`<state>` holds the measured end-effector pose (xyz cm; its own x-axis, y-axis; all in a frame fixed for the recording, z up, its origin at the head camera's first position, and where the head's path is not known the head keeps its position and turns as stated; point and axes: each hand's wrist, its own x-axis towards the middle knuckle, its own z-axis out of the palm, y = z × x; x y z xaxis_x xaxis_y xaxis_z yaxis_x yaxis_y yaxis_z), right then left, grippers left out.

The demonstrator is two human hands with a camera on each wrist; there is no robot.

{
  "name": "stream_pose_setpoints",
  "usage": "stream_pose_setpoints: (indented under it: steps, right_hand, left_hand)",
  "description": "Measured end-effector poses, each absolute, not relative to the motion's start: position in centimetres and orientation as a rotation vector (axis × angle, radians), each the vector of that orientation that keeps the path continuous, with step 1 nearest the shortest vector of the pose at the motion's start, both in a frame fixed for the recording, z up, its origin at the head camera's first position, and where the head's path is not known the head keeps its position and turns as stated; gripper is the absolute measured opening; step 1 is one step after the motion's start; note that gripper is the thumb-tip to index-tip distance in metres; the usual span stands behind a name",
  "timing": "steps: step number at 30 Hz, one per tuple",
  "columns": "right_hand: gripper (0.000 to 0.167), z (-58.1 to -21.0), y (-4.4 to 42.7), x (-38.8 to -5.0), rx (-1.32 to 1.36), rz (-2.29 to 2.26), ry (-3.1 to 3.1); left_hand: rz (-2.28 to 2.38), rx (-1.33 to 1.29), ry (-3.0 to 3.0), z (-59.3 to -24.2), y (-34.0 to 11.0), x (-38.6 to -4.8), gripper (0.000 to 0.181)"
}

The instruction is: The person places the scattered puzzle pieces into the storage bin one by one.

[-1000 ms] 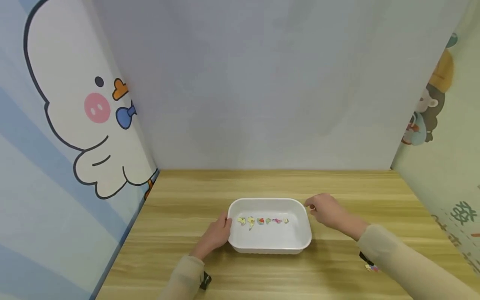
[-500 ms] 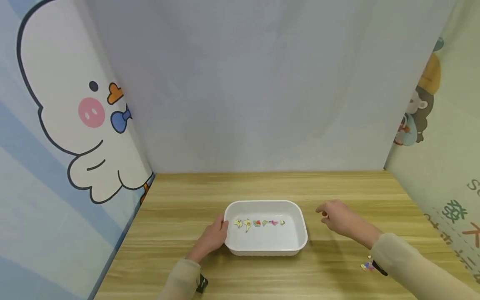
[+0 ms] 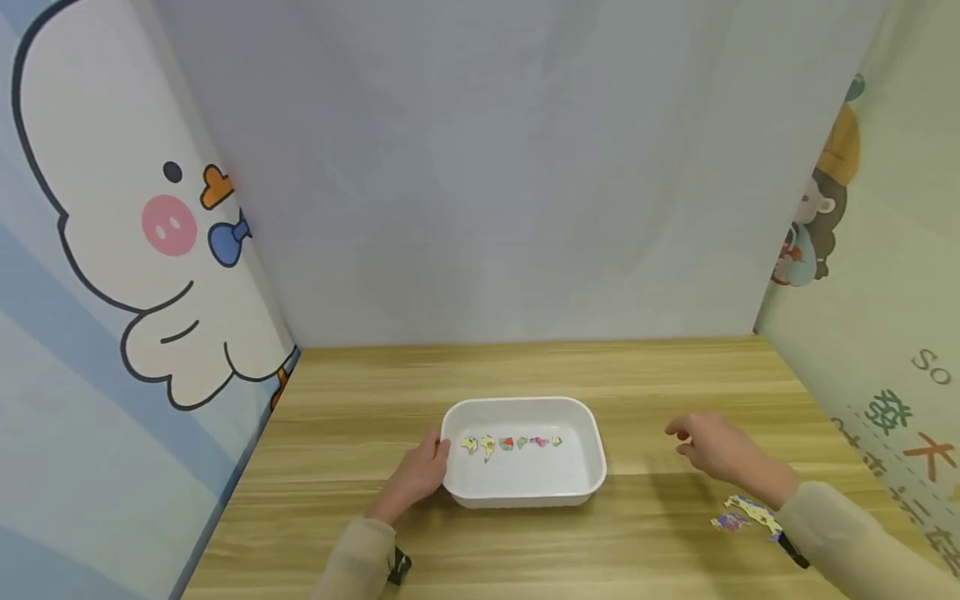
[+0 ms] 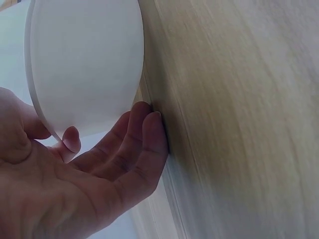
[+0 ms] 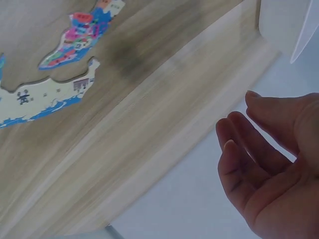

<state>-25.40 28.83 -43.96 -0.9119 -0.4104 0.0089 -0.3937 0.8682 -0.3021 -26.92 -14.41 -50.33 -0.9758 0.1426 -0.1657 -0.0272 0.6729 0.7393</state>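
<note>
My left hand (image 3: 415, 475) grips the left end of a white plastic tray (image 3: 525, 502), its thumb over the rim and the other fingers along the outside. In the left wrist view the tray wall (image 4: 89, 55) stands between thumb and fingers. A row of several small flat puzzle pieces (image 3: 488, 447) lies in the tray. To the right, apart from the tray, my right hand (image 3: 716, 446) hovers above the table with loosely bent fingers and holds nothing. Beneath that wrist lie a cream-and-blue puzzle piece (image 5: 50, 97) and a pink-and-blue one (image 5: 82, 35), partly marked with printed characters.
The wood-grain table (image 3: 360, 375) ends at a pale back wall (image 3: 487, 208). A panel with a white cartoon bird (image 3: 112, 167) borders the left side, and a green printed panel (image 3: 885, 250) the right.
My right hand has drawn away from the tray's right end, to the right and slightly nearer. More of the pieces under that wrist shows. The left hand keeps its hold on the tray.
</note>
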Motion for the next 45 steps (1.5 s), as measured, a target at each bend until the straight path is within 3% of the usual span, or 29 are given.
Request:
stream_pose_setpoints:
  steps: [10, 19, 45]
  right_hand:
    - [0.021, -44.5, 31.7, -23.5, -0.619, -0.378, 2.954]
    - [0.020, -47.6, 34.3, -20.8, -0.644, -0.508, 2.778]
    - [0.025, -49.0, 34.5, -20.0, -0.601, -0.434, 2.849]
  left_hand:
    - [1.183, 0.065, 2.671, -50.3, -14.2, -26.9, 0.028]
    - [1.174, 0.072, 2.688, -50.4, -14.3, -26.8, 0.024]
    - [1.184, 0.079, 2.676, -50.4, -14.4, -26.8, 0.029]
